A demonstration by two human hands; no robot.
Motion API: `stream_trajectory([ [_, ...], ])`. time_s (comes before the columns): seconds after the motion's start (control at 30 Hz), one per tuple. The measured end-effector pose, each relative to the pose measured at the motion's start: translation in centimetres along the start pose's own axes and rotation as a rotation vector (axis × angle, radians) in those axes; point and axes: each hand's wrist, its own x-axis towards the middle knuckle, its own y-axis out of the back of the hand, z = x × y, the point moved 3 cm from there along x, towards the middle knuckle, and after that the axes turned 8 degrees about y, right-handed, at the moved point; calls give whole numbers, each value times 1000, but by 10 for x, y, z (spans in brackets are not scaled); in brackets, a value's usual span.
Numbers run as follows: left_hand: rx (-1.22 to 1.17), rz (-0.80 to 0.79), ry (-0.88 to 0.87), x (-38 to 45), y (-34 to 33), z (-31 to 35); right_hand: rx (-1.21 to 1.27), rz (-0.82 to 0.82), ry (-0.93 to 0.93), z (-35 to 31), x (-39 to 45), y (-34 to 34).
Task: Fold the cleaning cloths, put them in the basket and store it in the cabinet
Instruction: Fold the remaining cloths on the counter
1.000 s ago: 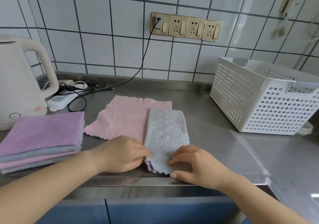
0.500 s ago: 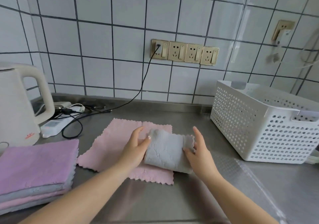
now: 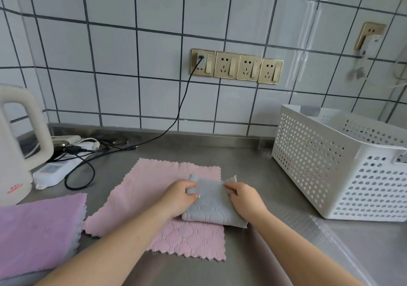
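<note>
The grey cloth (image 3: 212, 204) lies folded into a thick, compact rectangle on top of the pink cloth (image 3: 154, 199), toward that cloth's 3 o'clock side, near the middle of the steel bench (image 3: 253, 162). Its surface shows a quilted, scale-like weave, and a scalloped corner sticks up at its far right. The left hand (image 3: 179, 195) grips the grey cloth's far left corner, thumb on top and fingers curled around the fold. The right hand (image 3: 243, 197) pinches the far right corner, fingers bent onto the fabric. The pink cloth is spread flat and unfolded, with zigzag edges all round. At 9 o'clock from it sits a stack of cloths (image 3: 37, 230), purple on top. The white perforated basket (image 3: 343, 160) stands at 3 o'clock, well apart from the hands. A cream kettle (image 3: 19, 144) stands at 10 o'clock, with cables beside it.
</note>
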Motion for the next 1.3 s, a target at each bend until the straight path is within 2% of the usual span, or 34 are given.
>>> stream_trajectory([
  [0.13, 55, -44, 39, 7, 0, 2, -52, -37, -10, 2, 6, -5],
  [0.2, 213, -16, 20, 7, 3, 4, -82, -29, -36, 2, 6, -1],
  [0.3, 514, 232, -197, -2, 9, 16, -179, 131, -43, -7, 3, 17],
  [0.37, 563, 277, -353, -6, 1, 26, -242, 192, 51, -26, 5, 21],
  [0.47, 616, 122, -321, 0, -21, 27, -266, 35, 129, -50, 11, -3],
  [0.57, 617, -14, -241, 5, -34, 15, -285, -120, 90, -43, 10, -31],
  [0.83, 691, -82, -139, 3, -30, 8, -204, -187, -53, -7, -5, -30],
  [0.93, 665, -74, -78, 4, -27, 5, -209, -199, -75, 0, -9, -26],
  [1.0, 640, -14, 3, 3, -17, -1, -232, -200, -70, -2, -9, -26],
  [1.1, 606, 74, -9, -1, -5, -6, -258, -182, -68, -4, -9, -26],
  [1.3, -47, 60, -27, 5, 2, 5, -300, -170, -84, -5, -11, -26],
])
